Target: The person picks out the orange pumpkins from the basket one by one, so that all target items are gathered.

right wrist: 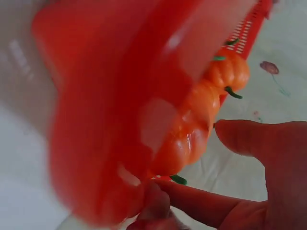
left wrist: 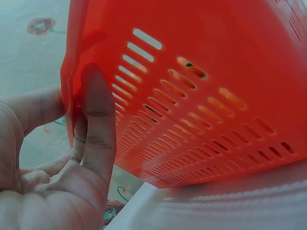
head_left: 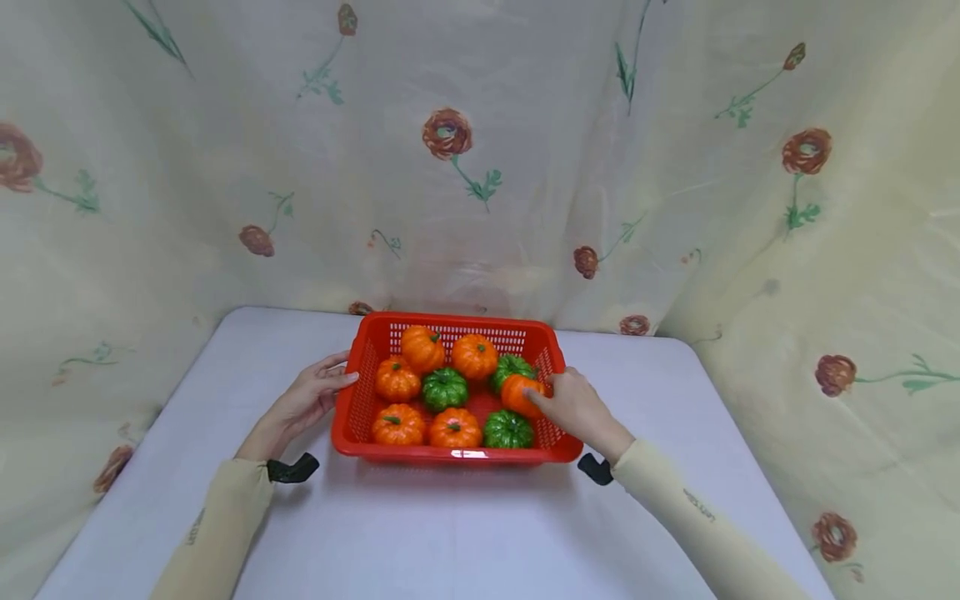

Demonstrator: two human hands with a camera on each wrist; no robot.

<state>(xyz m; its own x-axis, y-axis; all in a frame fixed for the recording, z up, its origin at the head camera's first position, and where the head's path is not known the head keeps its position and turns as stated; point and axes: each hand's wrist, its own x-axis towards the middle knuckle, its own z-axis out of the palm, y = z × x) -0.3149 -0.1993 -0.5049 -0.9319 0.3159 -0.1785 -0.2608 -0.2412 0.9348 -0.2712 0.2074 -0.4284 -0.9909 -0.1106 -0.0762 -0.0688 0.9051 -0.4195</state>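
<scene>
A red plastic basket [head_left: 465, 454] with slotted walls holds several small orange pumpkins [head_left: 455, 429] and three green ones [head_left: 508, 429]. My left hand [head_left: 303, 404] grips the basket's left rim, thumb on one side and fingers on the other, as the left wrist view shows. Inside the right end, an orange pumpkin [head_left: 517, 395] leans beside a green pumpkin [head_left: 512, 368]. My right hand [head_left: 581, 408] reaches over the right rim and holds that orange pumpkin between thumb and fingers. In the right wrist view, the blurred basket wall [right wrist: 115, 110] hides part of the fingers.
The basket stands on a white-covered table [head_left: 450, 533] near its back edge. Behind and beside the table hangs a pale curtain [head_left: 525, 167] with a floral print. A black strap piece [head_left: 294, 469] sticks out at each wrist.
</scene>
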